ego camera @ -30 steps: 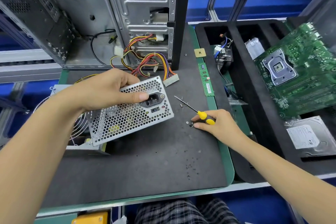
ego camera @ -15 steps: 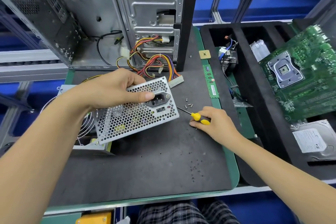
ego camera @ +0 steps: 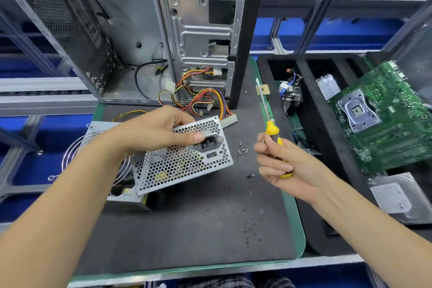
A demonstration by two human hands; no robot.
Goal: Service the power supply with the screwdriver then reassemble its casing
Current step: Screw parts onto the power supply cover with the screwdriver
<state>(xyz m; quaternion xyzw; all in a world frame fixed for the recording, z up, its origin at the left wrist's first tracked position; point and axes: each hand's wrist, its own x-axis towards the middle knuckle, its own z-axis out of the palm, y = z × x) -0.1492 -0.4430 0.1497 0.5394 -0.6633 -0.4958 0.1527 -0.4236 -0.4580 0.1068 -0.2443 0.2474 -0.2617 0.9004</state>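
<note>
Now my left hand (ego camera: 159,133) grips the power supply (ego camera: 182,159), tilted above the tabletop (ego camera: 198,229); my right hand (ego camera: 284,166) clasps the screwdriver (ego camera: 272,132), tip up. Swinging it down carelessly could scatter the loose screws (ego camera: 243,151) beside the casing.

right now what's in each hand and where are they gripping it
The left hand holds the power supply by its top edge, thumb on the perforated face. The right hand grips the screwdriver by its yellow handle, shaft pointing up.
</note>
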